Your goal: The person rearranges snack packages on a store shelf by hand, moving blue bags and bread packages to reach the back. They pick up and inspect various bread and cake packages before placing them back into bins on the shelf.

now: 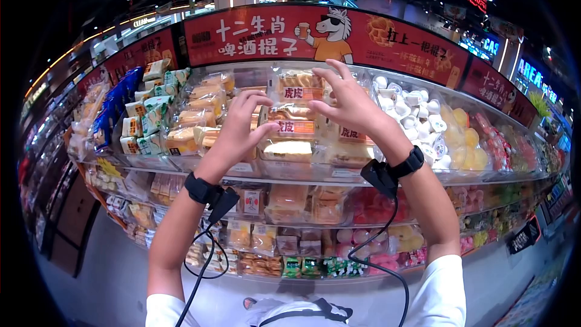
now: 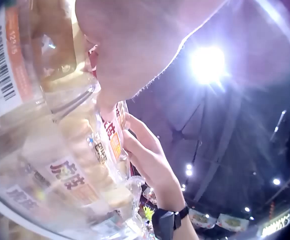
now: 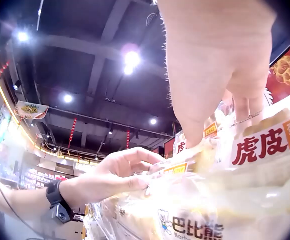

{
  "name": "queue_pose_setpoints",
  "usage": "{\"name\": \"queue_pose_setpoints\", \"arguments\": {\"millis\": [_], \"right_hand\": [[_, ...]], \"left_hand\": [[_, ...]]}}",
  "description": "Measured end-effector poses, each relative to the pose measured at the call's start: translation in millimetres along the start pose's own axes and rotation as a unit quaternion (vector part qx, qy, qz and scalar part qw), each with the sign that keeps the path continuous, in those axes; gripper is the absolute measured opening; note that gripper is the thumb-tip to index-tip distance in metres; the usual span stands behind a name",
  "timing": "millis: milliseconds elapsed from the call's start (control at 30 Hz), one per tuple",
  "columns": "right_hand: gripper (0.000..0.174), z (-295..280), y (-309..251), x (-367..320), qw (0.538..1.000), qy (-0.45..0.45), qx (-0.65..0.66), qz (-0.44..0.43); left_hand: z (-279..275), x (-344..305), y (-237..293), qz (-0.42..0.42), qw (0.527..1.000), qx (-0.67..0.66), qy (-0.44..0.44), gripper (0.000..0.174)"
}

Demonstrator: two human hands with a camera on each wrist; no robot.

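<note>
Two bare hands reach over a bin of clear-wrapped cakes with red-lettered labels. In the head view, a wrapped cake [image 1: 295, 126] lies between them. The left hand [image 1: 237, 130] is at its left end, thumb and fingers around the wrapper's edge; the right wrist view shows this left hand [image 3: 116, 175] pinching a package end. My right hand [image 1: 351, 102] comes from the right, thumb low and fingers spread above. In the left wrist view, the right hand [image 2: 151, 157] holds a labelled package [image 2: 114, 135] by its end. Nearer fingertips are partly hidden in both wrist views.
Wrapped cakes [image 1: 203, 106] and green-white packets [image 1: 154, 112] fill bins to the left. White cups [image 1: 411, 109] and yellow items [image 1: 466, 139] lie to the right. A red sign [image 1: 254, 33] stands behind; lower shelves hold more packets. Cables hang from both wrist cameras.
</note>
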State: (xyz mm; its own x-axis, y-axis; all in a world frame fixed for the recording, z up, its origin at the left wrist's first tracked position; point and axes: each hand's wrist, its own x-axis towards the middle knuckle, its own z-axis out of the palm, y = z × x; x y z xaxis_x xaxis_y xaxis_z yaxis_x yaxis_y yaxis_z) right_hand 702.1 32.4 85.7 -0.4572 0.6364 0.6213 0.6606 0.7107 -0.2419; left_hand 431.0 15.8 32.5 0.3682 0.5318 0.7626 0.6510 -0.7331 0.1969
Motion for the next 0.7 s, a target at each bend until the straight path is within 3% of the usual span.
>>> {"name": "queue_pose_setpoints", "arguments": {"millis": [200,333,433,633,700], "right_hand": [[0.065,-5.9,-15.2,-7.4,0.999,-0.002,-0.040,0.017],[0.056,-2.7,-15.4,-16.9,0.991,0.046,-0.103,-0.065],[0.047,5.4,-5.7,-24.7,0.985,0.043,-0.122,-0.116],[0.039,15.0,-0.2,-31.7,0.986,0.061,-0.100,-0.116],[0.039,15.1,-4.8,-38.1,0.986,0.083,-0.081,-0.117]], "left_hand": [[0.2,3.8,-9.2,-0.043,0.997,-0.060,-0.011,0.046],[-2.4,0.9,-0.9,-0.065,0.997,-0.032,0.003,0.046],[-2.1,-5.3,9.5,-0.001,0.996,0.003,0.085,0.045],[4.8,-17.0,29.1,0.079,0.994,0.070,0.039,0.044],[10.0,-19.7,25.1,0.067,0.996,0.054,0.040,0.043]]}}
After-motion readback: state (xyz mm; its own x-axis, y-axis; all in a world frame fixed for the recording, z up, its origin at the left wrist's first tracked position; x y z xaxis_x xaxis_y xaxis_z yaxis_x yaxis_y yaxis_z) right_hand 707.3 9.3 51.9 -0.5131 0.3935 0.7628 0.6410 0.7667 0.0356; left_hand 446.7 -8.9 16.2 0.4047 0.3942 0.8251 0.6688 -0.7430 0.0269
